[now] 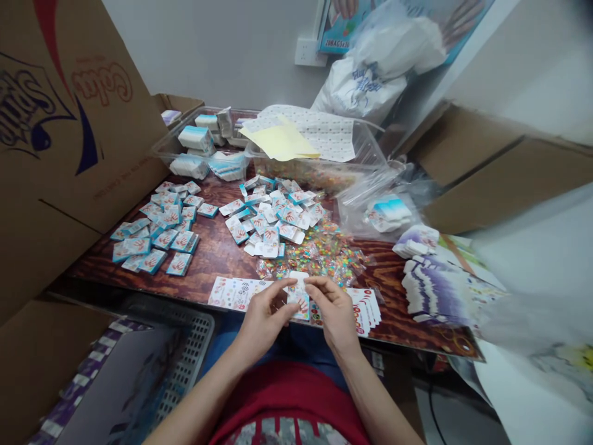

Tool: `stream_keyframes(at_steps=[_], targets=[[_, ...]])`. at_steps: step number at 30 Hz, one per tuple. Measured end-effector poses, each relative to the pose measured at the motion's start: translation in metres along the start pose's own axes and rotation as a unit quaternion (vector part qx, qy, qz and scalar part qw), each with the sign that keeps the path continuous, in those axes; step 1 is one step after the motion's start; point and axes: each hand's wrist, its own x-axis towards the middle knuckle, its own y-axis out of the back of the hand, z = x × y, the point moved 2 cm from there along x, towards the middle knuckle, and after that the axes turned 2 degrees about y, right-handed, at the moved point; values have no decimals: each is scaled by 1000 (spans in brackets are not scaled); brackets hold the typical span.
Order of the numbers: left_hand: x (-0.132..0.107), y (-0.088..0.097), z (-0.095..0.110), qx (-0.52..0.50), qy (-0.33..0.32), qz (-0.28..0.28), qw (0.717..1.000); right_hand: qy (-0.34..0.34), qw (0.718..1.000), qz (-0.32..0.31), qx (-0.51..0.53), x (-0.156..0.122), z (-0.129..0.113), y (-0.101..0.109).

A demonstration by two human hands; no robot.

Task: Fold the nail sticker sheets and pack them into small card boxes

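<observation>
My left grip (264, 316) and right grip (336, 316) are both nearly closed, their fingertips pinching a small white-and-blue printed card (300, 307) from either side, a two-sided hold that appears to keep it steady. A printed sticker sheet (238, 293) lies just left of the grips on the wood-grain desk (217, 256); farther ahead, loose cards (269, 216) sit heaped within reach.

The head-worn camera looks forward and down from above the red shirt (287, 395), close to the left hand (264, 315) and right hand (333, 315), facing a wood-grain table (217, 259).
</observation>
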Motion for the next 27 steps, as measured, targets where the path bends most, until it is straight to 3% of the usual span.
stream_keyframes(at_steps=[4, 8, 15, 22, 27], targets=[[1, 4, -5, -21, 30, -51, 998, -1, 995, -83, -62, -7, -3, 4], [-1, 7, -5, 9, 27, -76, 997, -4, 995, -82, -61, -13, -5, 4], [-3, 3, -5, -4, 16, -22, 1000, 29, 983, -157, -88, -10, -23, 5], [-4, 3, -2, 33, 18, -70, 997, -62, 992, -104, -41, -2, -17, 8], [-5, 4, -4, 8, 7, -62, 998, -64, 988, -133, -48, -2, -22, 8]])
